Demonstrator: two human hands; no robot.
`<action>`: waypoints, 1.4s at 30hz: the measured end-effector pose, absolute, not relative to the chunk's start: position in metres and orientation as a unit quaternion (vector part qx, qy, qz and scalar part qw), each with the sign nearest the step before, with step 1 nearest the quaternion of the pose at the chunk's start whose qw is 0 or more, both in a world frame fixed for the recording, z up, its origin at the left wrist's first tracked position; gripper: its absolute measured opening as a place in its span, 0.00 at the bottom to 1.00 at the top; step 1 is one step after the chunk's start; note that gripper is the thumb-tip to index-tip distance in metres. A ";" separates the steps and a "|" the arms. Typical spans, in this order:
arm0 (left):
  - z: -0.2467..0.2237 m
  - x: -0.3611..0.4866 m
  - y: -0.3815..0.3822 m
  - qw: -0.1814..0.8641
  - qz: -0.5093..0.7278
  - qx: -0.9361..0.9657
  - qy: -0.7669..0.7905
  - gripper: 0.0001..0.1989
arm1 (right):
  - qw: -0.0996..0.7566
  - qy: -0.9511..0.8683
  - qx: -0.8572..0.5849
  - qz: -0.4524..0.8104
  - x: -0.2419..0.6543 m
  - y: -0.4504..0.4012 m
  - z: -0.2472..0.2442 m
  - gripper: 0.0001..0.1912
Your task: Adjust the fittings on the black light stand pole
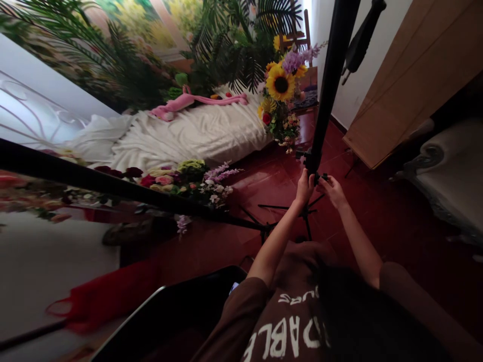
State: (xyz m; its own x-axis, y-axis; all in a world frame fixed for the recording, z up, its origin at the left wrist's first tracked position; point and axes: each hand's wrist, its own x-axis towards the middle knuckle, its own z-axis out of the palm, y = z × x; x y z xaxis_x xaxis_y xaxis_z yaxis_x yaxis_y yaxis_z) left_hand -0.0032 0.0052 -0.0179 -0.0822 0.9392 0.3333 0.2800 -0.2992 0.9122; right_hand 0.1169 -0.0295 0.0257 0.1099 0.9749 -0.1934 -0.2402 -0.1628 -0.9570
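A black stand (327,95) with a thick pole and spread tripod legs rises on my right side, its top running out of view. Low on the pole, my left hand (305,189) is closed around it just beneath a collar (311,160) with clamps. My right hand (333,192) pinches a small black knob (322,177) on the pole's right side; its fingertips are partly hidden in shadow. Both arms reach forward and down. A black handle-like piece (362,42) hangs beside the upper pole.
Another black pole (113,181) slants across the left. Beyond lie a white-draped platform (211,130), a pink plush toy (181,103), sunflowers (281,85) and flower bunches (164,179). A brown panel (407,75) and pale sofa (449,166) stand right. A red bag (109,296) lies lower left.
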 end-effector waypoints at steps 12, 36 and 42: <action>-0.013 -0.004 0.004 0.310 0.530 0.603 0.510 0.22 | 0.511 -0.531 -0.493 0.462 0.140 -0.017 0.047 0.18; -0.012 -0.005 0.001 0.326 0.543 0.622 0.460 0.25 | 0.532 -0.643 -0.482 0.266 0.089 -0.012 0.100 0.31; -0.002 -0.009 -0.003 0.349 0.522 0.623 0.466 0.18 | 0.577 -0.646 -0.445 0.226 0.084 0.003 0.151 0.34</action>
